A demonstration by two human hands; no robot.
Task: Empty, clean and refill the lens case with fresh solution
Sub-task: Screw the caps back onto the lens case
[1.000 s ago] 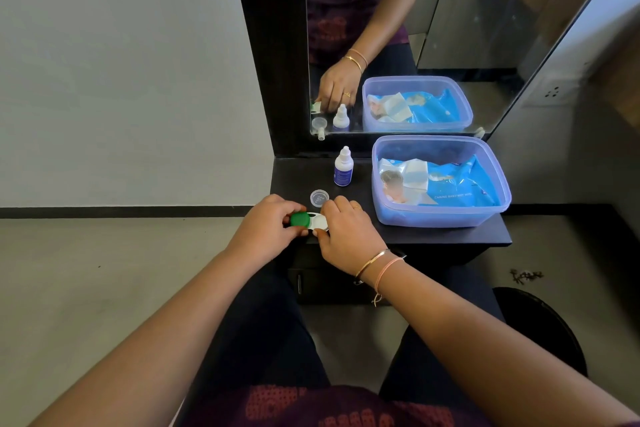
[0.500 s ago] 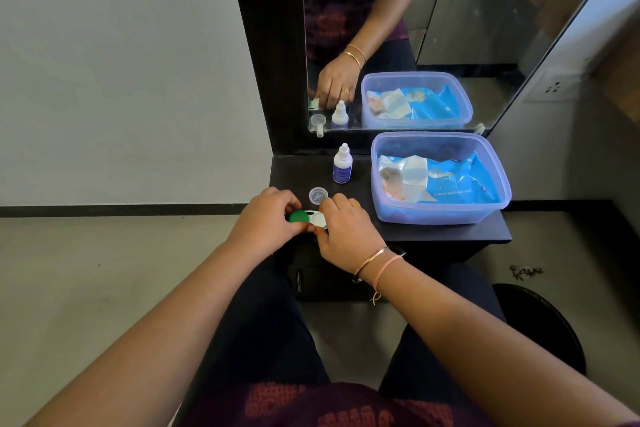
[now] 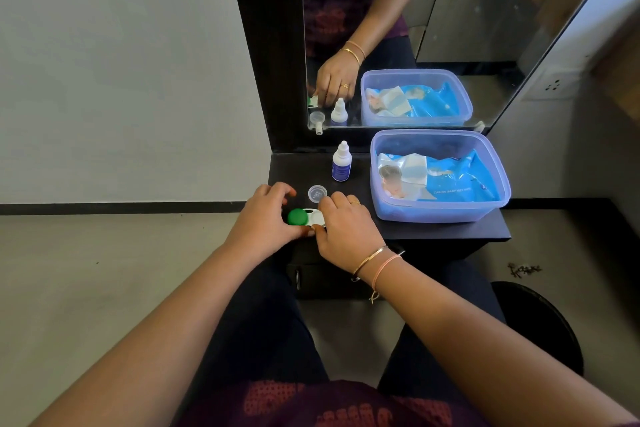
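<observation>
Lens case [image 3: 309, 217]: we are seeing it lying at the shelf's [image 3: 433, 232] near edge, green cap [image 3: 297, 217] on its left well.
Left hand [image 3: 265, 222]: fingers spreading loosely, thumb touching the case's near edge.
Right hand [image 3: 346, 230]: pinching the white right end.
Solution bottle [image 3: 341, 163]: standing upright, farther back.

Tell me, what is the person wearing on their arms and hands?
Both forearms are bare, no sleeves showing. The right hand has a gold ring on one finger, and that wrist wears a thin gold bangle and a pinkish-orange thread band. The left hand and wrist wear nothing.
</observation>
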